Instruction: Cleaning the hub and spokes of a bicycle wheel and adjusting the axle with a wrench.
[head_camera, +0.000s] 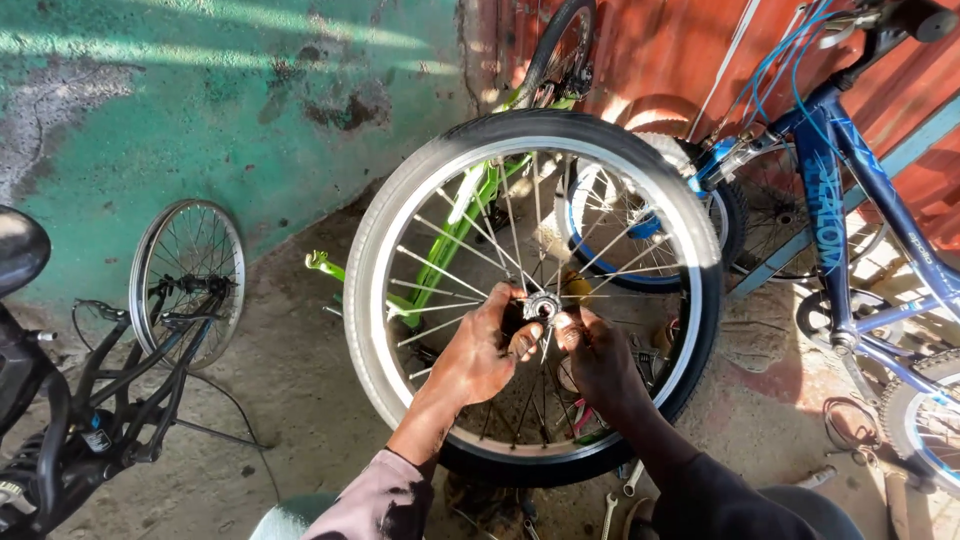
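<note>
— What carries everything here?
— A dusty, stained concrete floor (290, 380).
— And lying on it?
— Steel spanners (608, 510) near the bottom edge, a thin black cable (235, 405) at left, and a coiled wire (850, 425) at right.

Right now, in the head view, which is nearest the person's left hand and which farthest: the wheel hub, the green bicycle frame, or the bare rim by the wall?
From the left hand:
1. Wheel hub, at its fingertips.
2. Green bicycle frame, behind the spokes.
3. Bare rim, far left, against the wall.

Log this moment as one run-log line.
left hand: on hub | right hand: fingertips at hub | bicycle wheel: upright, held | blue bicycle: behind right | spanners: on ground
</note>
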